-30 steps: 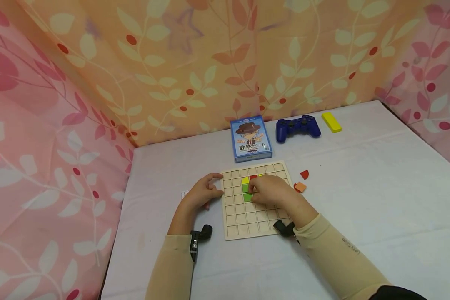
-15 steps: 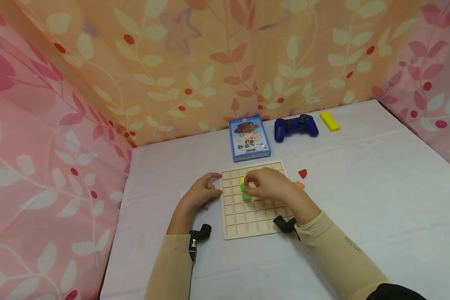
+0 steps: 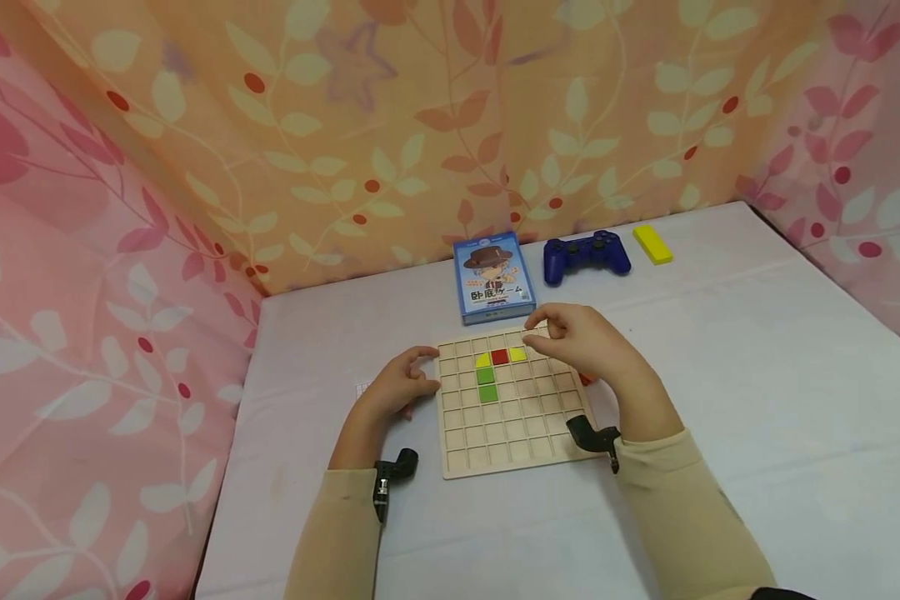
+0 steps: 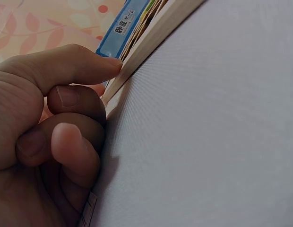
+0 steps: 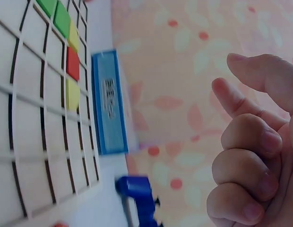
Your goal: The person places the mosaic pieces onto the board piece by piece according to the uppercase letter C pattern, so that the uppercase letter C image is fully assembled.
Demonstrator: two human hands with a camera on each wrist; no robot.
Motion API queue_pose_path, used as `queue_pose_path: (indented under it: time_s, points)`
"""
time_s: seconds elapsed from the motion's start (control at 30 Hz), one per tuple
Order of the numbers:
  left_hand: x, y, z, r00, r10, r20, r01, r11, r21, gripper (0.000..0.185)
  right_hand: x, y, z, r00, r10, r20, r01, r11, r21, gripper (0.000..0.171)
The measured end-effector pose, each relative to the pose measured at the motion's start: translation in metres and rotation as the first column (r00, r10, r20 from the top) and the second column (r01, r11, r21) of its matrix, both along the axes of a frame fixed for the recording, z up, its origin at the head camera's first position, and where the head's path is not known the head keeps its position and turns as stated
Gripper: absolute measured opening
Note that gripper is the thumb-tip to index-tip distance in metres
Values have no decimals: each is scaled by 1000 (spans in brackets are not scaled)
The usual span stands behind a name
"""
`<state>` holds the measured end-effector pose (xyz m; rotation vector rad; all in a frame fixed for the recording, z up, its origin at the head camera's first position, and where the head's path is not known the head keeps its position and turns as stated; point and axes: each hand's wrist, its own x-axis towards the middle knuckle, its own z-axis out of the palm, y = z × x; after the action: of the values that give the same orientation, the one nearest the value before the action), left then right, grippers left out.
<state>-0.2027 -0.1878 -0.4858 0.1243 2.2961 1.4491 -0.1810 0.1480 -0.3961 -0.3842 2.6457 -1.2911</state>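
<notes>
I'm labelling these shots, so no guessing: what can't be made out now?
Head: part of the sheet, covered by the left hand.
Head: the shape of the red piece, hidden by the right hand.
Right wrist: lettering on the box, blurred.
Right wrist: the rest of the controller, cut off by the bottom edge.

Has a grid board (image 3: 521, 410) just below frame centre, with tiles (image 3: 487, 392) in its cells, a box (image 3: 494, 278) behind (upper centre), then controller (image 3: 587, 256) and block (image 3: 653, 244) towards upper right.
</notes>
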Motion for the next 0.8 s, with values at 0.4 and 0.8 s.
queue_pose_path:
  time_s: [0.4,0.8]
  points:
    - [0,1,-1,1000,-11,9,11,1000,11,63,4,56,-22,976,-75,206,48,990,135,31]
    - [0,1,2,1000,-5,4,5,1000,15,61,3,66,-41,973,-83,215,32,972,234,28]
